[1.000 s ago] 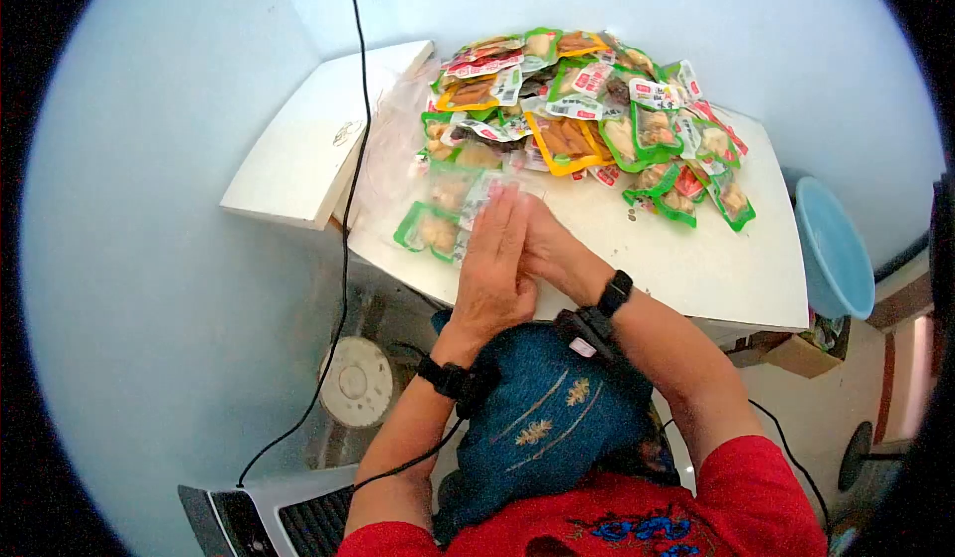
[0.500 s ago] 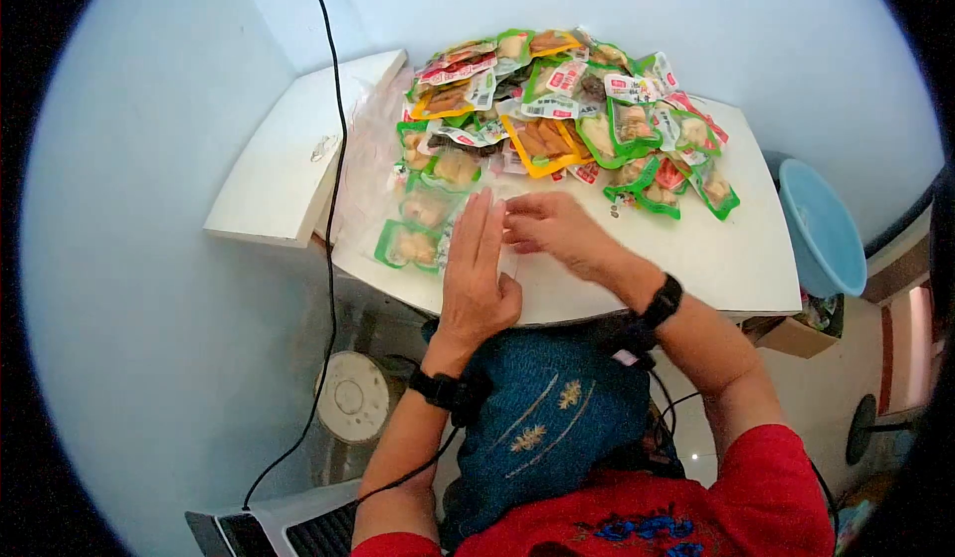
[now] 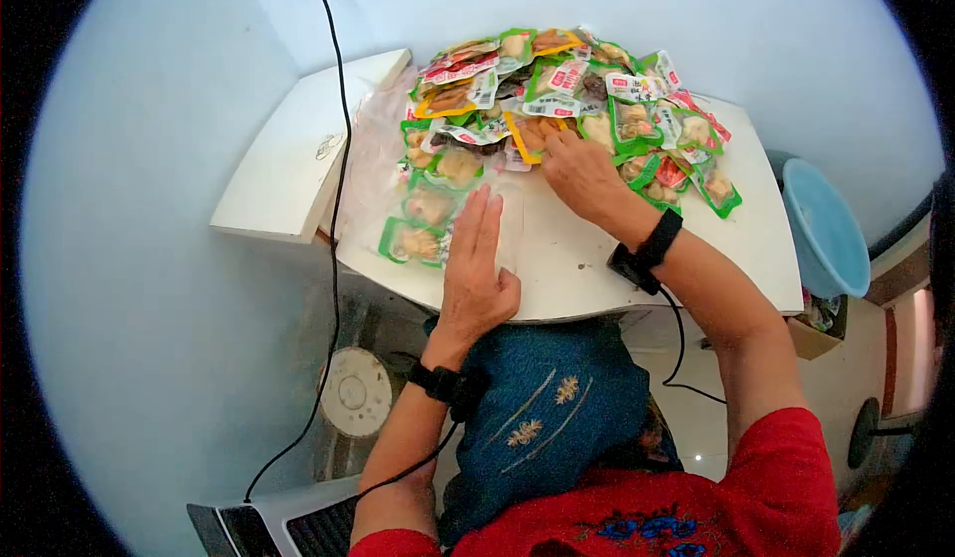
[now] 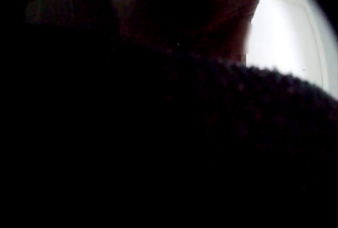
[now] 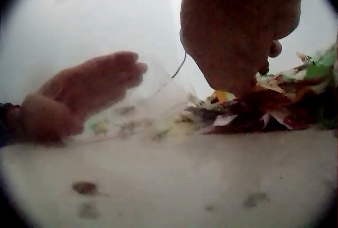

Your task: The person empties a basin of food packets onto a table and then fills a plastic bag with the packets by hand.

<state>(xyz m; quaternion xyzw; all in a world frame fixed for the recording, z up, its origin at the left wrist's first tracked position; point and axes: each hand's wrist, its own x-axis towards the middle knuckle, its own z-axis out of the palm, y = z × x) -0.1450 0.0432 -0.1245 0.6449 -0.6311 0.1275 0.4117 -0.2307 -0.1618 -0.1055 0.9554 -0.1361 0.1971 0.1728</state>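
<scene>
On the white table lies a heap of sealed food packets (image 3: 637, 124), mostly green-edged, some yellow-edged. My right hand (image 3: 585, 174) reaches to the front of the heap, its bent fingers pinching a yellow-edged packet (image 3: 527, 137) with brownish strips inside; part of that packet is hidden under the hand. In the right wrist view the fingertips point down at the heap. My left hand (image 3: 475, 274) stands on edge with straight fingers beside a green-edged packet (image 3: 411, 243) and another pale packet (image 3: 430, 205). Thin clear plastic (image 3: 509, 221) shows along its palm side. The left wrist view is mostly dark.
More clear plastic (image 3: 363, 164) spreads over the table's left side, near a white board (image 3: 284, 159). A black cable (image 3: 345, 174) hangs down on the left. At the right stand a blue basin (image 3: 826, 229) and a cardboard box (image 3: 814, 338).
My right hand has parted from the left and moved up and right to the yellow-edged packet. The left hand has stayed near the two packets, fingers straight.
</scene>
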